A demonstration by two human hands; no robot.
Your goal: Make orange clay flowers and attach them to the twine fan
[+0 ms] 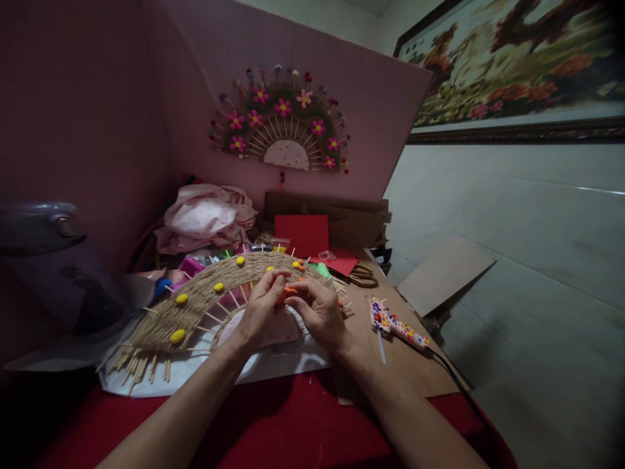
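Over the fan, my two hands meet around a small orange piece (pixel 288 294) that looks like modelling clay. My left hand (pixel 266 301) is closed, thumb and fingertips pinched at the piece's left side. From the right, my right hand (pixel 319 311) curls its thumb and fingers onto the same piece. Beneath them lies a fan-shaped craft (pixel 195 306) of woven twine on thin sticks, dotted with yellow ovals (pixel 219 286) and a few orange bits. Part of its pink dotted centre (pixel 273 331) is hidden by my hands.
A flower-patterned hot glue gun (pixel 395 326) lies on cardboard (pixel 415 371) at the right, its cord trailing off. Red card (pixel 301 234) and crumpled pink cloth (pixel 208 218) sit behind. A finished flowered fan (pixel 283 124) hangs on the pink panel. Red cloth (pixel 293 417) covers the near edge.
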